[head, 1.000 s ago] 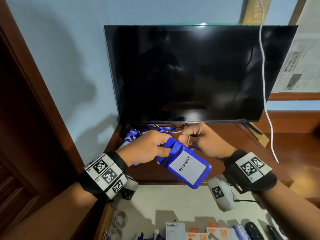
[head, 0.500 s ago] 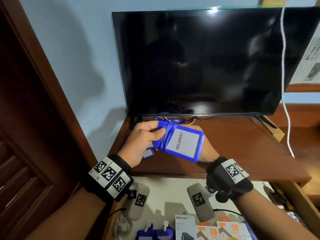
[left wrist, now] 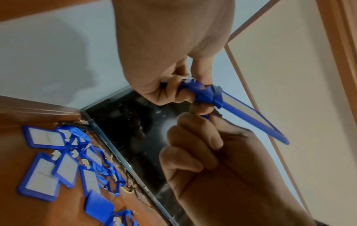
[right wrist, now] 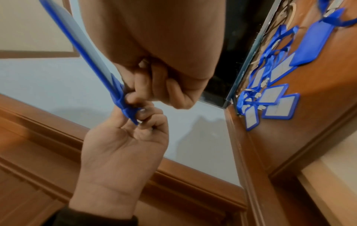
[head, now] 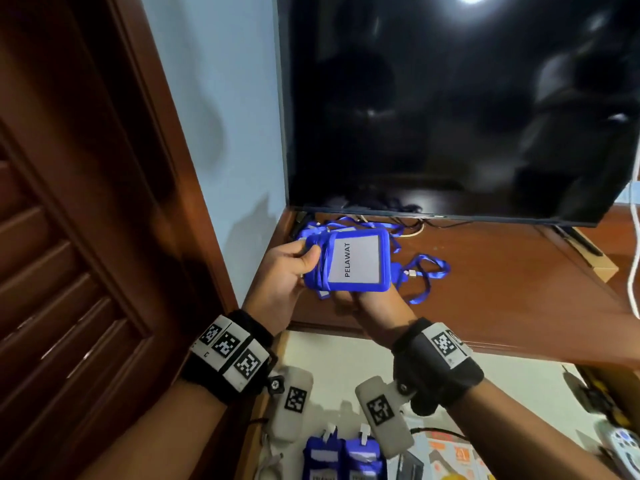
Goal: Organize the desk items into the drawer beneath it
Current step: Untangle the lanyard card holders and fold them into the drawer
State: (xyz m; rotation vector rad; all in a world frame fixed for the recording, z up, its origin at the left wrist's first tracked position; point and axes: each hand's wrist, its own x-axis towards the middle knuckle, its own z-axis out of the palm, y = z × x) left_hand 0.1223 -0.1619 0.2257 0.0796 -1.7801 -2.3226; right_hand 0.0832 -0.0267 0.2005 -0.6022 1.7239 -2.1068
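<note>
A blue badge holder (head: 356,259) with a white card reading PELAWAT is held above the desk's left end. Its blue lanyard is wound round the left end. My left hand (head: 308,254) pinches that wound end between thumb and fingers, which also shows in the left wrist view (left wrist: 185,87). My right hand (head: 349,299) is under the holder, mostly hidden; in the right wrist view (right wrist: 146,91) its curled fingers grip the same end. Several more blue badge holders (left wrist: 48,168) lie in a tangle on the desk by the TV's corner.
A black TV (head: 450,98) stands on the wooden desk (head: 502,299). A loose blue lanyard (head: 427,271) lies right of my hands. The open drawer (head: 346,351) below holds two blue badge holders (head: 343,455) and small boxes. A wooden door (head: 69,237) stands at the left.
The badge holder has turned from hanging tilted to lying flat with its card up. My right hand went from its top to underneath. Both hands shifted left.
</note>
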